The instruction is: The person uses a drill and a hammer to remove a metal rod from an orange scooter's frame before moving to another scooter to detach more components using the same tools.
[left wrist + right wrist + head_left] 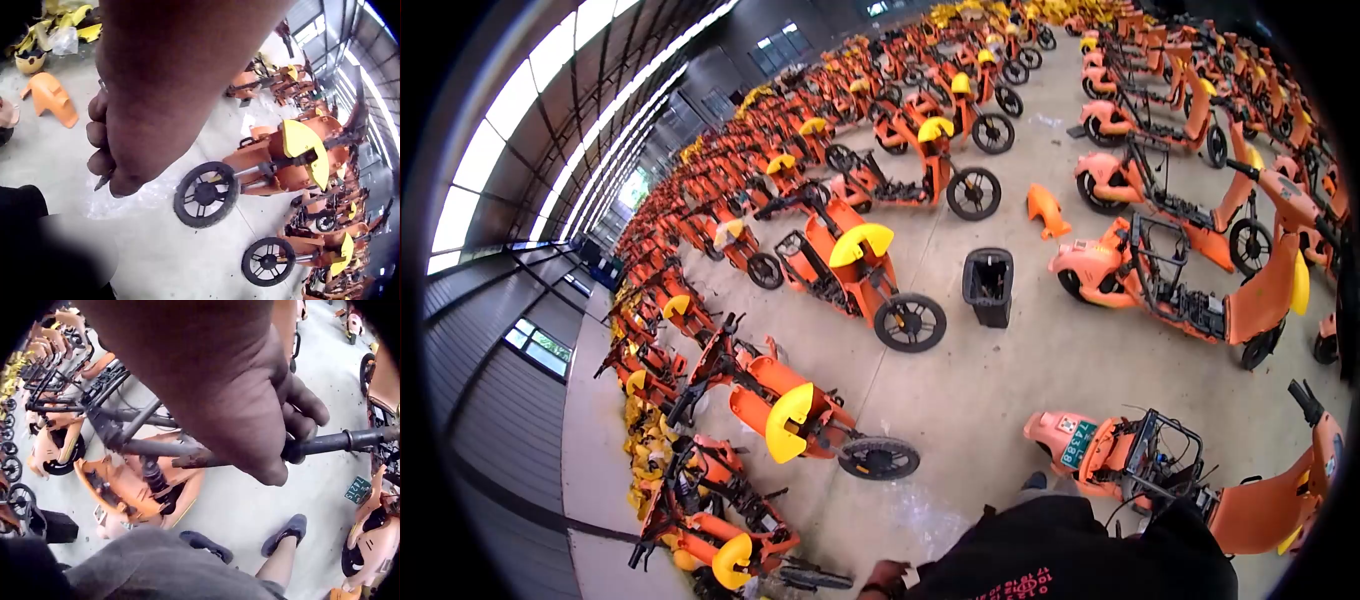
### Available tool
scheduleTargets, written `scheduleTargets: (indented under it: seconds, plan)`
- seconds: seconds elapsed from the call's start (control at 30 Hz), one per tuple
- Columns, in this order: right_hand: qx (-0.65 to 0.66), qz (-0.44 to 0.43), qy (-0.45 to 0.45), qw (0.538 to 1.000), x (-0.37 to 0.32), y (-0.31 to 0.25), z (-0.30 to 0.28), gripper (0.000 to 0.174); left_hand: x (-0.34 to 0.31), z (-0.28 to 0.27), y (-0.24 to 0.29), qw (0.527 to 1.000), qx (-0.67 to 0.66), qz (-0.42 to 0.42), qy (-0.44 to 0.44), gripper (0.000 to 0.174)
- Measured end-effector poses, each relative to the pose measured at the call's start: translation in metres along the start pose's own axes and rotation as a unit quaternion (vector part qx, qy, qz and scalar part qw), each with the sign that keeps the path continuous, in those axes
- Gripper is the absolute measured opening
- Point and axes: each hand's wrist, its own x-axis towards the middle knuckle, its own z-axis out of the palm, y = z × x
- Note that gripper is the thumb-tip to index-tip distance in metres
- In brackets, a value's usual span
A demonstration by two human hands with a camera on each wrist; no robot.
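Note:
My left hand [128, 159] hangs over the floor with its fingers curled, seen from the wrist side. A slim metal piece [102, 182] shows its dark tip between thumb and fingers; its kind cannot be told. In the head view, part of the left hand [886, 576] appears at the bottom edge. My right hand [250, 419] grips a dark metal tube [325, 445] with a collar near its far end. Beside it is a stripped scooter frame [134, 447] with a shock absorber [151, 474] and orange body panel [112, 497]. Clothing hides the right hand in the head view.
Rows of orange scooters [855, 265] with yellow front fenders fill the hall. A black bin [988, 290] stands on the concrete floor, near a loose orange panel [1048, 212]. A partly stripped scooter with a green plate [1078, 444] is close on the right. Yellow parts [645, 440] lie along the wall.

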Motion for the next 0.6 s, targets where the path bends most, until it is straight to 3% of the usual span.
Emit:
scheduleTargets:
  seconds: [0.03,0.07,0.1,0.17,0.23,0.37,0.47,0.6]
  plan:
    - [0.011,0.005,-0.005,1.0,0.0,-0.002,0.004,0.025,0.032,-0.019,-0.007,0.998,0.019,0.058,0.007,0.029]
    - [0.024,0.01,-0.008,1.0,0.001,-0.006,0.006,0.025,0.026,-0.033,-0.003,0.895,0.245,0.359,0.098,0.029]
    - [0.037,0.016,-0.01,0.999,0.001,-0.008,0.009,0.025,0.035,-0.06,0.021,0.98,0.08,0.182,0.026,0.025]
    - [0.062,0.028,-0.013,0.998,-0.001,-0.009,0.01,0.025,0.015,-0.09,0.092,0.991,0.057,0.111,0.053,0.023]
    - [0.088,0.041,-0.012,0.995,-0.004,-0.012,0.007,0.025,0.034,-0.103,0.141,0.989,-0.051,0.078,0.111,0.033]
    - [0.138,0.077,-0.004,0.987,-0.006,-0.024,-0.005,0.026,0.037,-0.128,0.281,0.951,-0.184,0.225,0.104,0.028]
    - [0.177,0.117,0.01,0.977,-0.008,-0.032,-0.018,0.026,0.038,-0.145,0.399,0.958,-0.096,0.258,0.083,0.024]
    - [0.221,0.167,0.039,0.96,-0.018,-0.058,-0.035,0.026,0.122,-0.164,0.538,0.939,-0.053,0.338,0.022,0.023]
